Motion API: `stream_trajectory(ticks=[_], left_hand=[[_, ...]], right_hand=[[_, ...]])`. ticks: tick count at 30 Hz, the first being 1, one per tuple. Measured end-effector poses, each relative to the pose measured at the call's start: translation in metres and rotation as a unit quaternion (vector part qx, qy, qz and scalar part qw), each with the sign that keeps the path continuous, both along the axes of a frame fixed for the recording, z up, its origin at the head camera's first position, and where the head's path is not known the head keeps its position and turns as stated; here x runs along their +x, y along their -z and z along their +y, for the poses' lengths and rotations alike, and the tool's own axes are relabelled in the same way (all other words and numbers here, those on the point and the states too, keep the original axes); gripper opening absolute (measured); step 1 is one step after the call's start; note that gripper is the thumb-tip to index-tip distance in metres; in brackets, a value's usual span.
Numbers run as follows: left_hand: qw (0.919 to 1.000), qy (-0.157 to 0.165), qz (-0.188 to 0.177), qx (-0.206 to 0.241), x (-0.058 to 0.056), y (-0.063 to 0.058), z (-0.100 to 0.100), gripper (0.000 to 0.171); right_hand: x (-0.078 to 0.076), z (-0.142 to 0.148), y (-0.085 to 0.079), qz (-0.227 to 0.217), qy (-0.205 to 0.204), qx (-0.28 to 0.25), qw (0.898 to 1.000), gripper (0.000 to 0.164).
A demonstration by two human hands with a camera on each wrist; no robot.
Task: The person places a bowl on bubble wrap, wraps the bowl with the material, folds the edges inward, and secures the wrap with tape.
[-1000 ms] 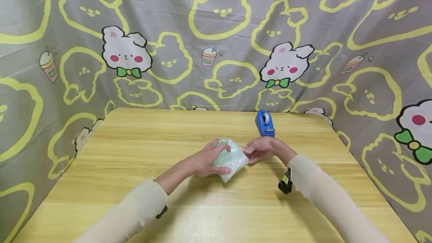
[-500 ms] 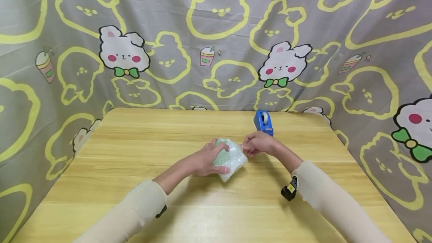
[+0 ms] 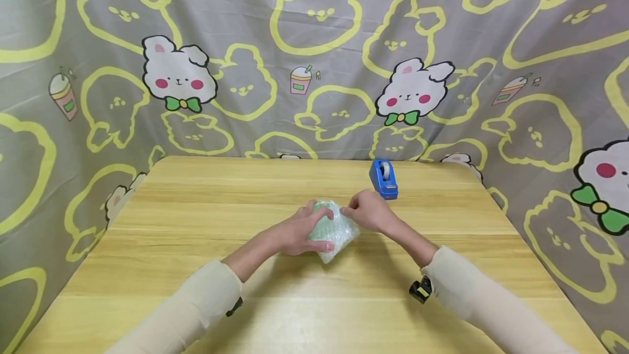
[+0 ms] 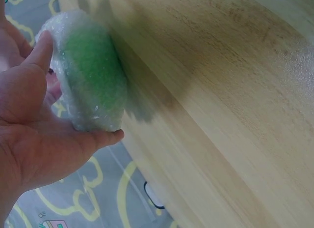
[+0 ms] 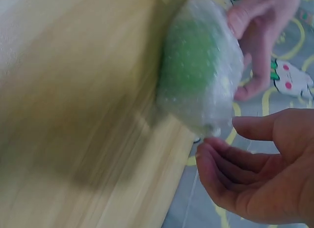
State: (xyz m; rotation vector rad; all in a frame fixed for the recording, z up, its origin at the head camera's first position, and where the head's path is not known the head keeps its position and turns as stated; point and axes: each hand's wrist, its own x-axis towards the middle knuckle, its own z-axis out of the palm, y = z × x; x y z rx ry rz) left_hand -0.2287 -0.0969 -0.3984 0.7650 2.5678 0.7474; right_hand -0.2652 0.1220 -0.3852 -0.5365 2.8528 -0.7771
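Note:
Over the middle of the table, my left hand [image 3: 297,232] grips a bubble-wrapped bundle [image 3: 339,234], thumb on the near side and fingers over its far side. Something green shows through the clear wrap [image 4: 93,66]; its kind is hidden by the bubbles. My right hand [image 3: 372,211] is at the bundle's far right end, its thumb and curled fingers pinching at the edge of the wrap. From the right wrist view, the narrow end of the bundle [image 5: 196,66] meets the fingertips [image 5: 212,144] of that hand.
Behind the right hand, a blue tape dispenser [image 3: 385,182] with a roll of clear tape stands near the back edge of the wooden table [image 3: 221,190]. A grey patterned curtain [image 3: 245,26] hangs around the table's back and sides.
The right hand has moved up and left, from the bundle's right corner onto its far right edge, turning palm down. The left hand keeps its grip in nearly the same place.

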Motion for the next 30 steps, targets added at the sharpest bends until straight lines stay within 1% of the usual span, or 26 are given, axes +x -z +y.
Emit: stream_trajectory(ticks=[2, 6, 7, 9, 12, 14, 20, 26, 30], left_hand=[[1.0, -0.001, -0.001, 0.001, 0.0, 0.0, 0.0, 0.055], [1.0, -0.001, 0.002, 0.003, 0.001, 0.001, 0.0, 0.054], [1.0, -0.002, 0.004, 0.003, 0.001, 0.001, 0.0, 0.054], [1.0, -0.003, 0.006, 0.004, 0.001, 0.003, 0.0, 0.054], [0.9999, -0.005, 0.006, 0.007, 0.001, 0.004, -0.001, 0.055], [0.9999, -0.004, 0.006, 0.008, 0.002, 0.004, -0.001, 0.055], [1.0, -0.004, 0.006, 0.004, 0.002, 0.004, 0.0, 0.057], [0.9999, -0.007, 0.008, 0.003, 0.002, 0.004, 0.001, 0.054], [0.9999, -0.007, 0.012, 0.002, 0.002, 0.005, 0.001, 0.054]], right_hand=[[0.003, -0.005, 0.002, 0.027, 0.0, 0.015, 1.0, 0.031], [0.008, -0.012, 0.004, 0.067, 0.005, 0.042, 0.997, 0.033], [0.009, -0.014, 0.005, 0.075, 0.006, 0.047, 0.996, 0.033], [0.009, -0.015, 0.005, 0.079, 0.005, 0.055, 0.995, 0.038], [0.009, -0.015, 0.006, 0.07, -0.002, 0.057, 0.996, 0.046], [0.008, -0.013, 0.007, 0.055, -0.004, 0.048, 0.997, 0.047], [0.002, -0.005, 0.009, 0.018, 0.019, 0.008, 1.0, 0.027], [-0.002, -0.002, 0.015, 0.025, 0.034, -0.016, 0.999, 0.023], [-0.003, 0.001, 0.017, 0.009, 0.05, -0.038, 0.998, 0.025]])
